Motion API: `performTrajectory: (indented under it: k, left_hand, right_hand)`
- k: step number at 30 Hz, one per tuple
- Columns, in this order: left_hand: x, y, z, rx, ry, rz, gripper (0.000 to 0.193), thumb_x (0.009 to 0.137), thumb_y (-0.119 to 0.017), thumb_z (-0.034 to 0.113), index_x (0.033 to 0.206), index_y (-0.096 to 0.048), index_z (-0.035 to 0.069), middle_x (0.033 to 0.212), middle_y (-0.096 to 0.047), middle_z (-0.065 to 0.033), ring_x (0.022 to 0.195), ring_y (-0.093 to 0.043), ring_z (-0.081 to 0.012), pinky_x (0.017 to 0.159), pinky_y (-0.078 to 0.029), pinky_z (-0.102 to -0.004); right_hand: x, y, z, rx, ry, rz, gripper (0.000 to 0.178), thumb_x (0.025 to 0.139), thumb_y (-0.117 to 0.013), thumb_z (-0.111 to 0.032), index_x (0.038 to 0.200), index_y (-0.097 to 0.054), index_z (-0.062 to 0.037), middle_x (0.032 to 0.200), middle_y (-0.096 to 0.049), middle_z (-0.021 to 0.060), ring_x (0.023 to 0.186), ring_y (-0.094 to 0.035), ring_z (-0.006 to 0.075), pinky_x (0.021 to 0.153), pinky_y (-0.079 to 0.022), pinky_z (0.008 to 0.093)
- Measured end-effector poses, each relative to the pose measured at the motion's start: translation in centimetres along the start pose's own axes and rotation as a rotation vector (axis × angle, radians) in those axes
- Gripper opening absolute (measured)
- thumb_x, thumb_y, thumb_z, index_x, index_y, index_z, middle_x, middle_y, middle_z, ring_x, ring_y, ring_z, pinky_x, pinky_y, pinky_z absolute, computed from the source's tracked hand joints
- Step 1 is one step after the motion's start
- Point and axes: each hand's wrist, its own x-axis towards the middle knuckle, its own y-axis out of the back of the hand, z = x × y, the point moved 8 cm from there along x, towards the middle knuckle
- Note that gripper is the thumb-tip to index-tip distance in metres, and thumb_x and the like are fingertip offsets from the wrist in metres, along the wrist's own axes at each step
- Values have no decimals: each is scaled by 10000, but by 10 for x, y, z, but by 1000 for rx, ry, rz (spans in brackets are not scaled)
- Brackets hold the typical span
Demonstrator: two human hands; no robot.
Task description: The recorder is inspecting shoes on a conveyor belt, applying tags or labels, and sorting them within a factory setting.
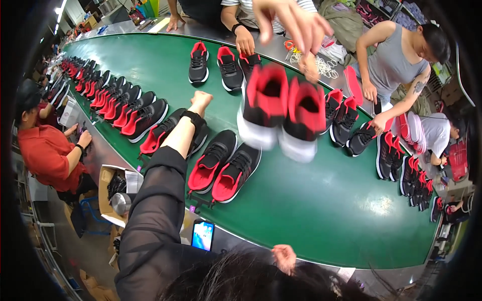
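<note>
My left arm, in a sheer black sleeve with a dark wristband, reaches over the green table [326,210]. At its end my left hand [201,102] looks curled closed, with nothing visible in it. Under that forearm stands a black sneaker [163,131] with red lining, partly hidden. Just right of the arm sit two more sneakers [213,161], with black plastic hooks [201,201] at their heels. My right hand [285,258] rests by the near table edge, fingers curled, partly behind hair. Above the table hangs a blurred pair of sneakers [271,103], below a co-worker's blurred hand [293,25].
A long row of sneakers [120,108] runs along the left; others [346,120] line the far right, where a co-worker in grey [396,55] touches one. A phone [202,235] and an open carton [108,193] lie nearby. Rubber bands [326,65] lie beyond the table.
</note>
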Motion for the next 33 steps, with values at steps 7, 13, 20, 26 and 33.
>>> performTrajectory:
  k: [7,13,20,26,33]
  left_hand:
    - [22,-143,-7,-807,156,-402,633,829,-637,79,1261,-182,163,1293,-327,-256,1169,-422,-359,910,-448,-497]
    - [54,-127,12,-945,146,34,643,704,-628,-51,1147,-223,178,1247,-361,-145,995,-505,-294,738,-511,-427]
    - [134,-16,-18,-689,17,121,700,725,-689,164,1287,-283,266,1279,-383,-193,1007,-550,-338,742,-511,-543]
    - [142,-22,-8,-745,-116,-40,815,690,-690,23,1342,-254,245,1212,-477,-177,930,-604,-314,690,-531,-496]
    - [79,31,-14,-834,-188,168,635,701,-705,90,1191,-301,90,1137,-435,-195,946,-559,-313,677,-548,-478]
  right_hand:
    - [-7,-6,31,92,-211,43,192,808,-629,-45,970,-537,-2,811,-626,107,740,-615,170,654,-510,276]
    - [45,-28,-9,-361,123,185,260,857,-578,-179,1045,-512,-11,923,-597,122,765,-565,168,641,-477,284]
    - [122,-51,-51,-669,139,241,401,795,-603,-303,1124,-489,-104,1038,-506,195,898,-498,247,718,-436,347]
    - [81,75,10,-907,161,338,527,742,-624,-409,1192,-469,-184,1136,-429,257,1012,-441,314,784,-401,401]
    - [103,-64,-73,-1209,170,270,676,680,-649,-533,1272,-446,-277,1251,-338,330,1145,-373,393,861,-360,464]
